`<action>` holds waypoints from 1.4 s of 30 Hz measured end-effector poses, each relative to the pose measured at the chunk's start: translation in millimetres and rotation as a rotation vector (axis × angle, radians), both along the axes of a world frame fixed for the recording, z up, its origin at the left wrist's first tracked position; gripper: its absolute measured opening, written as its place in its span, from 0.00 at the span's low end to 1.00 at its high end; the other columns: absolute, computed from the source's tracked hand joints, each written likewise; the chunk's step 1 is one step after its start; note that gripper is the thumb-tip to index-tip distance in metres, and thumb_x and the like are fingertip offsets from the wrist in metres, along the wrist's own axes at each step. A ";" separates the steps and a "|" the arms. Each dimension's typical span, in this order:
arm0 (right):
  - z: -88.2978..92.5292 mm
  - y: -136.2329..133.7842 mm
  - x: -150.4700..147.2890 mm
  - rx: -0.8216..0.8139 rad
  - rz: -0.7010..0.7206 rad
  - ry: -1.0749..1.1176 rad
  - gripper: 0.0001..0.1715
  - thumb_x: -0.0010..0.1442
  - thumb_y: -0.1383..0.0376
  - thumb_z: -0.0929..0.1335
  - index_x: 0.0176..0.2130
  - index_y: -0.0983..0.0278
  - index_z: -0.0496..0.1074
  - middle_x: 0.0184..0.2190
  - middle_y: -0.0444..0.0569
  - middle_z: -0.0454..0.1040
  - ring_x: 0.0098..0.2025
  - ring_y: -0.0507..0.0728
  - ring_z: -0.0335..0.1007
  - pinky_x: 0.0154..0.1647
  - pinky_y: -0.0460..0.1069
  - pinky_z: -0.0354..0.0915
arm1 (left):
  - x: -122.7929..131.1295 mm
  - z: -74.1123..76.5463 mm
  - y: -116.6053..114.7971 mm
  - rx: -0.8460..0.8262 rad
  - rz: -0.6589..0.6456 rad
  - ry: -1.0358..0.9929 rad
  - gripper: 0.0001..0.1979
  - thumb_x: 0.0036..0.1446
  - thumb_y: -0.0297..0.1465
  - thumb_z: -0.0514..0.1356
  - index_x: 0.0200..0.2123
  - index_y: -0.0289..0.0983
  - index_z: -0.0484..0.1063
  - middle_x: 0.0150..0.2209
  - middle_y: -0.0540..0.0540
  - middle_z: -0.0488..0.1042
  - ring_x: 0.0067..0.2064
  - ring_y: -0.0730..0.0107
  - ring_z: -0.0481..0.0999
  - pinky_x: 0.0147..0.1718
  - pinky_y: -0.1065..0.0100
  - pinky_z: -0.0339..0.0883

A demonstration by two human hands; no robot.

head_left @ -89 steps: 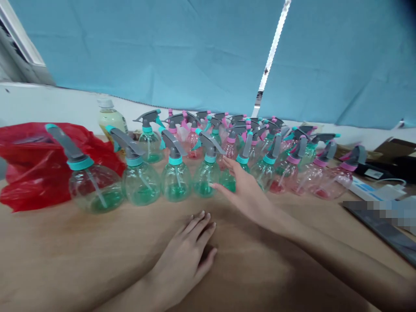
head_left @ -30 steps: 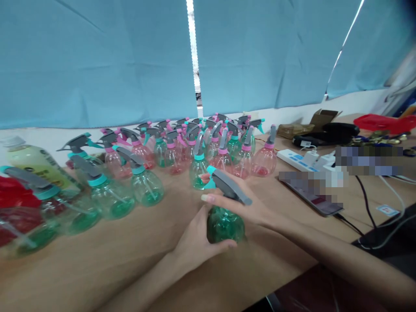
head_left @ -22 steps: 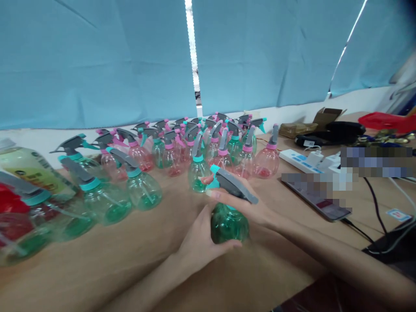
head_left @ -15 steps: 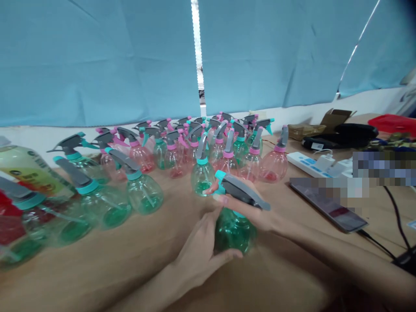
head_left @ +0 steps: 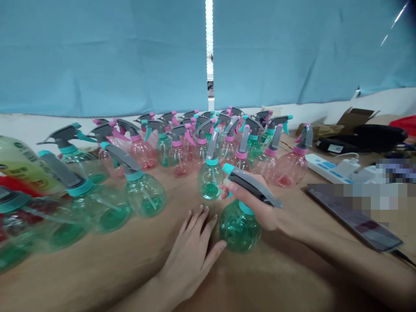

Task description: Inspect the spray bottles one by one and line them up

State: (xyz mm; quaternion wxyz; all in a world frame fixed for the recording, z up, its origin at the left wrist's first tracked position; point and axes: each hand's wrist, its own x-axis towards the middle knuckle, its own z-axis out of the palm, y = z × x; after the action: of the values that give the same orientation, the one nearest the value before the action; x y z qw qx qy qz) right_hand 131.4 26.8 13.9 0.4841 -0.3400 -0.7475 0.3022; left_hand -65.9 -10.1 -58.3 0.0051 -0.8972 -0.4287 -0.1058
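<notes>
Right hand (head_left: 264, 212): wrapped around the neck of the green spray bottle (head_left: 240, 225).
Left hand (head_left: 193, 249): open and flat on the tabletop (head_left: 97, 268), just left of that bottle.
Bottle: standing near the middle.

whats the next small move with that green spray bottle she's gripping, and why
Probably bring the left hand back around the green spray bottle to steady its round body. The right hand grips the neck under the grey trigger head, while the left lies flat on the wooden table, thumb just at the bottle's side, so only one hand holds it.
</notes>
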 end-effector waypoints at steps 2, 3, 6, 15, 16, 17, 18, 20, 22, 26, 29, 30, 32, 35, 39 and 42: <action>1.7 -0.8 -0.4 0.003 -0.009 -0.015 0.18 0.65 0.54 0.62 0.29 0.61 0.69 0.24 0.42 0.66 0.27 0.51 0.63 0.29 0.48 0.61 | -0.8 -0.3 -0.5 0.008 -0.008 0.005 0.29 0.67 0.45 0.45 0.59 0.30 0.62 0.63 0.32 0.60 0.65 0.47 0.57 0.59 0.40 0.56; 2.6 -1.1 -0.7 0.003 -0.013 -0.017 0.18 0.65 0.54 0.62 0.28 0.61 0.68 0.23 0.42 0.65 0.26 0.51 0.62 0.29 0.48 0.60 | -1.2 -0.4 -0.7 0.014 -0.009 0.007 0.29 0.66 0.46 0.45 0.59 0.30 0.62 0.63 0.32 0.60 0.65 0.47 0.57 0.59 0.40 0.56; 4.6 0.6 -2.2 -0.023 -0.019 -0.005 0.17 0.64 0.55 0.62 0.28 0.60 0.67 0.23 0.42 0.64 0.26 0.52 0.61 0.27 0.48 0.59 | -2.1 -0.7 -1.4 0.031 -0.008 0.017 0.28 0.66 0.45 0.48 0.58 0.30 0.63 0.62 0.32 0.61 0.64 0.47 0.58 0.58 0.41 0.58; -7.8 18.5 -5.4 -0.071 0.038 0.145 0.11 0.60 0.55 0.67 0.40 0.58 0.71 0.29 0.42 0.68 0.31 0.53 0.65 0.36 0.50 0.62 | -0.6 -3.3 -1.3 0.050 -0.001 0.025 0.25 0.63 0.41 0.53 0.58 0.32 0.63 0.62 0.33 0.62 0.63 0.47 0.60 0.57 0.43 0.60; -8.0 18.6 -5.0 -0.064 0.037 0.138 0.10 0.60 0.56 0.67 0.40 0.57 0.72 0.28 0.42 0.68 0.30 0.53 0.64 0.36 0.50 0.61 | -0.4 -3.1 -1.0 0.048 0.001 0.026 0.25 0.63 0.40 0.54 0.58 0.32 0.63 0.62 0.33 0.62 0.63 0.47 0.61 0.57 0.44 0.60; -7.9 18.5 -4.6 -0.062 0.038 0.130 0.10 0.60 0.56 0.67 0.40 0.57 0.72 0.27 0.41 0.67 0.29 0.53 0.64 0.36 0.50 0.61 | -0.3 -2.9 -0.7 0.046 0.002 0.026 0.25 0.63 0.40 0.54 0.58 0.32 0.63 0.62 0.33 0.62 0.63 0.47 0.61 0.56 0.44 0.61; -7.6 18.3 -4.3 -0.061 0.038 0.128 0.09 0.60 0.57 0.67 0.40 0.57 0.72 0.27 0.41 0.67 0.28 0.52 0.63 0.35 0.51 0.61 | -0.3 -2.5 -0.5 0.044 0.003 0.026 0.25 0.63 0.40 0.54 0.58 0.32 0.63 0.62 0.33 0.62 0.63 0.47 0.61 0.56 0.44 0.61; -7.3 17.8 -4.1 -0.061 0.045 0.135 0.09 0.61 0.57 0.67 0.41 0.57 0.72 0.28 0.41 0.68 0.28 0.52 0.63 0.36 0.51 0.62 | -0.3 -1.6 -0.4 0.043 0.002 0.024 0.25 0.63 0.40 0.53 0.58 0.32 0.63 0.62 0.33 0.61 0.63 0.47 0.60 0.56 0.44 0.61; -7.9 17.6 -4.5 -0.066 0.060 0.160 0.09 0.61 0.58 0.67 0.42 0.57 0.72 0.31 0.42 0.70 0.31 0.53 0.64 0.38 0.51 0.62 | -0.2 -0.7 -0.8 0.040 0.000 0.024 0.25 0.63 0.40 0.53 0.57 0.31 0.64 0.62 0.32 0.61 0.63 0.47 0.60 0.56 0.44 0.61; -10.9 17.5 -5.1 -0.083 0.078 0.189 0.09 0.61 0.58 0.67 0.43 0.56 0.72 0.33 0.42 0.70 0.31 0.53 0.63 0.40 0.52 0.62 | 0.7 0.3 -1.7 0.020 0.007 0.016 0.24 0.62 0.40 0.54 0.57 0.31 0.64 0.61 0.33 0.63 0.63 0.46 0.61 0.56 0.44 0.61; -12.2 17.2 -4.9 -0.096 0.070 0.194 0.09 0.61 0.58 0.67 0.43 0.56 0.72 0.31 0.42 0.69 0.31 0.53 0.64 0.40 0.52 0.62 | 1.3 0.3 -1.8 0.009 0.010 0.002 0.24 0.62 0.39 0.54 0.57 0.31 0.64 0.61 0.33 0.63 0.63 0.46 0.60 0.57 0.44 0.60; -12.4 17.1 -4.8 -0.100 0.067 0.195 0.09 0.61 0.58 0.67 0.42 0.56 0.72 0.31 0.42 0.69 0.31 0.53 0.64 0.40 0.52 0.62 | 1.4 0.3 -2.0 0.006 0.009 0.000 0.24 0.62 0.39 0.54 0.57 0.31 0.64 0.61 0.32 0.62 0.63 0.46 0.60 0.57 0.44 0.60; -12.8 16.9 -4.5 -0.111 0.065 0.194 0.10 0.61 0.57 0.67 0.43 0.56 0.72 0.31 0.42 0.70 0.32 0.53 0.64 0.38 0.51 0.62 | 1.4 0.5 -2.4 0.003 0.008 -0.003 0.24 0.63 0.39 0.54 0.57 0.31 0.64 0.62 0.32 0.62 0.63 0.47 0.59 0.57 0.44 0.59; -13.6 16.7 -4.3 -0.138 0.070 0.197 0.11 0.61 0.57 0.67 0.43 0.56 0.72 0.33 0.43 0.70 0.30 0.52 0.64 0.34 0.50 0.62 | 1.3 1.1 -3.3 0.002 0.005 -0.002 0.24 0.63 0.39 0.54 0.57 0.31 0.64 0.62 0.32 0.62 0.64 0.47 0.59 0.58 0.44 0.59; -14.8 17.1 -4.7 -0.156 0.066 0.201 0.13 0.60 0.56 0.67 0.43 0.57 0.72 0.33 0.43 0.71 0.30 0.52 0.64 0.33 0.50 0.62 | 2.0 2.7 -3.6 -0.017 0.019 0.012 0.24 0.63 0.39 0.54 0.57 0.31 0.64 0.62 0.33 0.62 0.64 0.47 0.59 0.58 0.45 0.58; -15.1 18.1 -5.3 -0.123 0.060 0.204 0.12 0.60 0.55 0.68 0.43 0.57 0.72 0.34 0.44 0.71 0.31 0.53 0.64 0.36 0.51 0.63 | 2.4 3.8 -3.4 -0.031 0.023 0.010 0.24 0.63 0.39 0.54 0.57 0.31 0.64 0.62 0.33 0.61 0.64 0.48 0.58 0.58 0.45 0.58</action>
State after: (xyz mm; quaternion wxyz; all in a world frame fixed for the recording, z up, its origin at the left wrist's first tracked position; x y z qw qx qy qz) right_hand 126.1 44.9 -1.2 0.5268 -0.3140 -0.6842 0.3948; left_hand -63.5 -13.5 -54.5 -0.0057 -0.8927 -0.4406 -0.0947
